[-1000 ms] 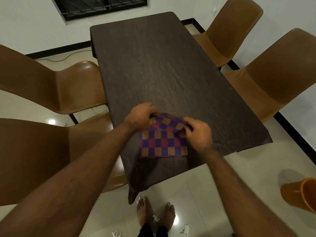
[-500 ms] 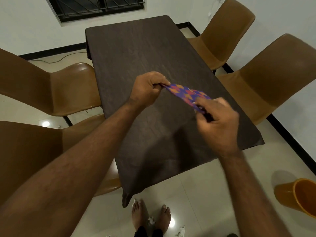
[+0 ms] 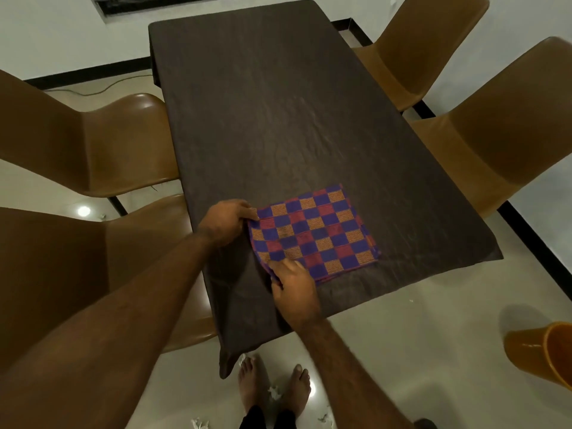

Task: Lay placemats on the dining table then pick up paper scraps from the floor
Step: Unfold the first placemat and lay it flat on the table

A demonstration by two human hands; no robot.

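– Placemat (image 3: 315,233): where does it lie?
– Flat on the dark bench (image 3: 263,103), toward its near end.
– What are the hands doing?
– Left hand (image 3: 227,222) pinches the mat's far left corner; right hand (image 3: 294,283) pinches its near left corner. Paper scraps (image 3: 274,392) lie on the floor (image 3: 387,351) beside bare feet (image 3: 252,382).

Four brown moulded chairs are standing in pairs, far left chair (image 3: 93,144) and near left chair (image 3: 62,274) facing far right chair (image 3: 433,41) and near right chair (image 3: 510,125), an orange bucket (image 3: 544,351) sitting at lower right, a thin cable (image 3: 102,89) trailing beside black skirting (image 3: 86,72).
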